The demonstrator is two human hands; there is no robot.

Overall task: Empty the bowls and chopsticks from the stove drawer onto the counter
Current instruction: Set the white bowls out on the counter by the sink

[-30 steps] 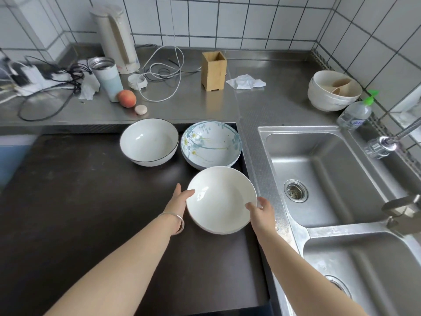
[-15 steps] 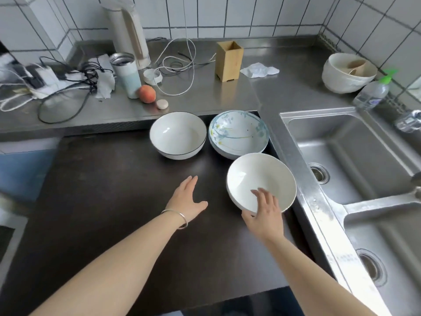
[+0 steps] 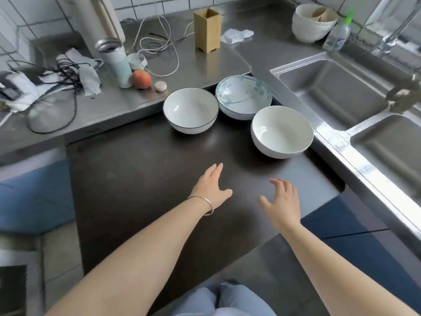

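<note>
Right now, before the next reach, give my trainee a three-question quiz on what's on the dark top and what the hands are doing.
1. True or false: the right hand is gripping the plain white bowl.
2. How many bowls stand on the dark stove top?
A) two B) three C) four
3. Fill in: the bowl farthest back, beside the black-rimmed bowl, is the ____-patterned bowl.

Key
1. False: both the right hand and the left hand are open and empty, short of the bowls.
2. B.
3. Floral: pale blue-green sprigs inside.
</note>
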